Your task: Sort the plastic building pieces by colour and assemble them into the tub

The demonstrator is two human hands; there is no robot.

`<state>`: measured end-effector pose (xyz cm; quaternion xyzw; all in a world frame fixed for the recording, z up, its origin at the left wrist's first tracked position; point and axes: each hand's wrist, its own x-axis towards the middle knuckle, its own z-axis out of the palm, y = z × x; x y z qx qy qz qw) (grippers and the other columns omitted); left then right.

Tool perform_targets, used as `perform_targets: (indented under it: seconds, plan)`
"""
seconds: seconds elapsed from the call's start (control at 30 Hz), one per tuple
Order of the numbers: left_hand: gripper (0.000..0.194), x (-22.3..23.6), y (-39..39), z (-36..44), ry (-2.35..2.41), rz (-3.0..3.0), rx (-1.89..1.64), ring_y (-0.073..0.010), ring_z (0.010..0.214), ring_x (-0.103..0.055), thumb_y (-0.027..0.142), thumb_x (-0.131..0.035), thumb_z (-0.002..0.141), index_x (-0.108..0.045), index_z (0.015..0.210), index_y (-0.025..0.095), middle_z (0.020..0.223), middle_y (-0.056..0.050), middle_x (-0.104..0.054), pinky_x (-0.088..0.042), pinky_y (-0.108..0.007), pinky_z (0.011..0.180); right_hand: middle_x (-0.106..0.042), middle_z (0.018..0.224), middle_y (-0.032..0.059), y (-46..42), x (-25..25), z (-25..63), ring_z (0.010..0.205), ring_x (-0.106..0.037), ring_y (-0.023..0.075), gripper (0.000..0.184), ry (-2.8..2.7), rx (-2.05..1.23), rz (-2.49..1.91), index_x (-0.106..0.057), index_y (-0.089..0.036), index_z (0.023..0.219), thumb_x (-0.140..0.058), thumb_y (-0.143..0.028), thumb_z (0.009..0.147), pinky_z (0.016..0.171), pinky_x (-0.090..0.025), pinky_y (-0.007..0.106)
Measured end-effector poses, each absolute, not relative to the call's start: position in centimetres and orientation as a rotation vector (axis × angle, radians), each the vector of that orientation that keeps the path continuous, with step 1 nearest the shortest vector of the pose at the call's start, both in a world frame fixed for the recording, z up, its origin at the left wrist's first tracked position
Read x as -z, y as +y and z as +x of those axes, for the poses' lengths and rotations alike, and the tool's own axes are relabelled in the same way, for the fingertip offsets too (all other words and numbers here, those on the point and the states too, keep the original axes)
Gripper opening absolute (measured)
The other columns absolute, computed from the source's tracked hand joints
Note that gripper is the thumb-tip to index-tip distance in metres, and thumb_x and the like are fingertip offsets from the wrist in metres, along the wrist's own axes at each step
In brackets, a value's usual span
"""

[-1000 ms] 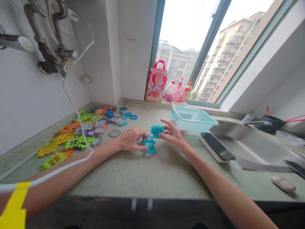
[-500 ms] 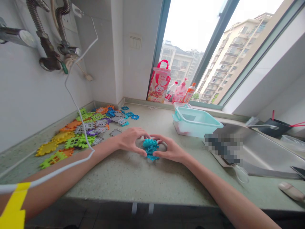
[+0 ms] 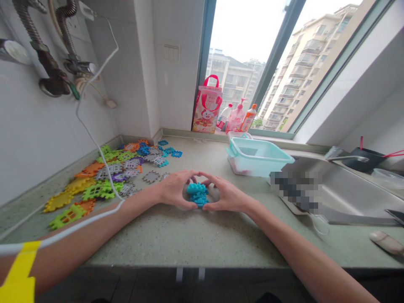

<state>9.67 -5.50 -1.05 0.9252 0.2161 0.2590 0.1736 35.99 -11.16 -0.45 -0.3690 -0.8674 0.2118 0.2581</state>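
Several blue interlocking plastic tiles [image 3: 197, 193] with notched edges sit in a small pile on the counter, enclosed by both hands. From the left, my left hand [image 3: 176, 189] curls round them, its thumb tip at their near lower edge. My right hand [image 3: 227, 193] mirrors it on the other side, its thumb also at the near edge. The index fingers meet behind the pile, while the other fingertips are partly hidden behind the tiles. A larger spread of coloured tiles, including a yellow tile [image 3: 59, 202] and a green tile [image 3: 67, 215], lies to the left.
A white cable [image 3: 91, 134] hangs across the left side and over my left forearm. On the right stand a teal plastic basket [image 3: 261, 162] and a steel sink [image 3: 350, 198]. Bottles, including a pink pump bottle [image 3: 236, 120], line the windowsill beside a pink bag [image 3: 206, 111].
Both hands have drawn closer round the blue tiles, and the thumbs have come nearer each other at the front. The camera view has shifted slightly.
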Motion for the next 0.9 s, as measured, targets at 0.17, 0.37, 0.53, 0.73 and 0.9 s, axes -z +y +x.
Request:
perform_targets:
  seconds: [0.17,0.37,0.53,0.73,0.9]
  plan:
    - [0.090,1.2,-5.5,9.7,0.592,2.527,-0.762,-0.0247,0.098,-0.070,0.050,-0.091,0.067,-0.051,0.142,0.020,0.119,-0.008,-0.070,-0.056,-0.038,0.089,-0.068,0.130,0.0104,-10.9,1.0,35.9,0.117,-0.065,0.0270,0.105,-2.274,-0.671,-0.958,-0.031,-0.029,0.165,-0.088,-0.039,0.078,0.101,-0.051,0.042]
    - [0.070,0.8,-6.0,9.9,0.538,2.528,-0.820,-0.0238,0.104,-0.069,0.040,-0.089,0.071,-0.058,0.131,0.022,0.121,-0.006,-0.069,-0.055,-0.034,0.089,-0.060,0.144,0.0116,-10.8,1.4,35.8,0.124,-0.062,0.0266,0.101,-2.224,-0.672,-0.890,-0.034,-0.031,0.164,-0.087,-0.033,0.078,0.095,-0.055,0.036]
    - [0.064,0.4,-5.9,9.8,0.581,2.598,-0.772,-0.0248,0.104,-0.069,0.044,-0.088,0.072,-0.060,0.125,0.022,0.117,-0.006,-0.070,-0.054,-0.034,0.091,-0.065,0.136,0.0118,-10.9,0.7,35.9,0.118,-0.064,0.0267,0.092,-2.293,-0.574,-0.916,-0.042,-0.028,0.159,-0.087,-0.038,0.079,0.095,-0.055,0.039]
    - [0.052,-0.3,-6.1,9.7,0.597,2.685,-0.674,-0.0264,0.112,-0.068,0.049,-0.083,0.078,-0.066,0.120,0.023,0.123,-0.007,-0.068,-0.051,-0.035,0.098,-0.070,0.125,0.0101,-11.2,-0.1,35.8,0.111,-0.067,0.0271,0.071,-2.336,-0.464,-1.035,-0.058,-0.024,0.137,-0.088,-0.046,0.077,0.096,-0.053,0.040]
    - [0.056,-0.1,-5.9,9.8,0.631,2.623,-0.678,-0.0274,0.116,-0.066,0.048,-0.085,0.075,-0.068,0.122,0.023,0.127,-0.007,-0.068,-0.050,-0.035,0.102,-0.073,0.120,0.0081,-11.0,0.4,35.7,0.108,-0.068,0.0262,0.074,-2.304,-0.513,-1.096,-0.057,-0.026,0.139,-0.088,-0.049,0.076,0.092,-0.052,0.038]
